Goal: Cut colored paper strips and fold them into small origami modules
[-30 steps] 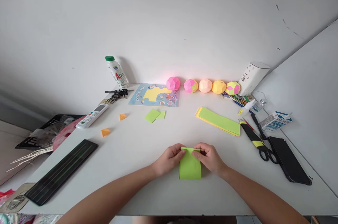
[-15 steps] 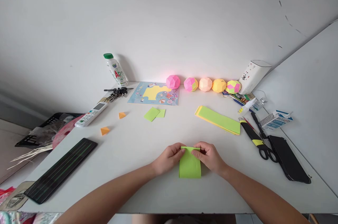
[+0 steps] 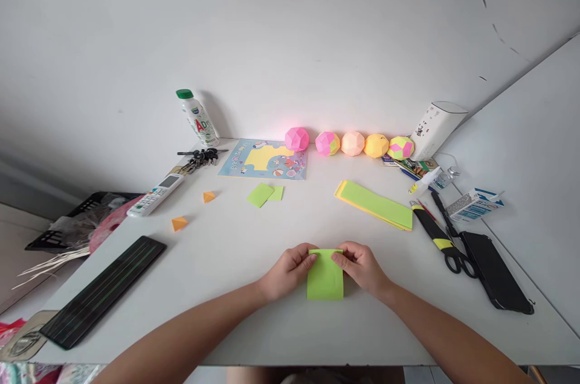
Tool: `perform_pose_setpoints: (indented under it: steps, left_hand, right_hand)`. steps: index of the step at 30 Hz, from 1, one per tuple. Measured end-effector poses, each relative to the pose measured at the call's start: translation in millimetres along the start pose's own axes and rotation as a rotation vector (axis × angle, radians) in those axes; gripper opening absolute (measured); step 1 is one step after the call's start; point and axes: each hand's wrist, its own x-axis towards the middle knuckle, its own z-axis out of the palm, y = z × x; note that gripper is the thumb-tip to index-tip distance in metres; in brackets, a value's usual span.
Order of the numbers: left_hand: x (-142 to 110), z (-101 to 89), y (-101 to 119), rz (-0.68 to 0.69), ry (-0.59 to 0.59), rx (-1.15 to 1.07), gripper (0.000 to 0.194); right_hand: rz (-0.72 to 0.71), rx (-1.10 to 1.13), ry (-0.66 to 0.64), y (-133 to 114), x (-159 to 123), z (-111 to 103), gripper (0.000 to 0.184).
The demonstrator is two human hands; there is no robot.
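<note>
A piece of green paper [image 3: 325, 282] is held near the front of the white table, its far edge pinched from both sides. My left hand [image 3: 291, 271] grips its upper left corner, thumb on top. My right hand [image 3: 361, 268] grips the upper right corner the same way; the fingers beneath are hidden. Beyond the hands lie two small green paper pieces [image 3: 261, 195], partly overlapping. To their right is a stack of green and yellow paper strips [image 3: 376, 205]. Two small orange folded paper pieces [image 3: 179, 224] rest to the left.
Several faceted paper balls [image 3: 352, 144] line the wall beside a blue picture card [image 3: 231, 168]. Scissors [image 3: 453, 258], a knife [image 3: 430, 227] and a black phone [image 3: 496, 272] lie right. A bottle [image 3: 199, 119], keys [image 3: 203, 157], a remote [image 3: 156, 195] and a black slab [image 3: 104, 290] are left.
The near edge of the green paper has shifted slightly away from me, and the sheet looks straighter. My right hand has moved a little to the right along its far edge.
</note>
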Motion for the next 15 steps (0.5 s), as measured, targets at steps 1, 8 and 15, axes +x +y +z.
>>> perform_pose_setpoints:
  steps: [1, 8, 15]
  left_hand:
    - [0.1, 0.1, 0.4, 0.000, 0.002, 0.004, 0.037]
    - [-0.9, 0.4, 3.2, -0.001, -0.012, -0.007, 0.035]
    - [-1.2, 0.4, 4.2, -0.003, -0.022, -0.031, 0.036]
  right_hand:
    - [0.000, 0.003, 0.002, -0.4, -0.1, 0.1, 0.028]
    - [-0.005, 0.032, 0.012, -0.5, -0.8, 0.6, 0.027]
    - [-0.007, 0.056, 0.004, 0.7, 0.0, -0.2, 0.024]
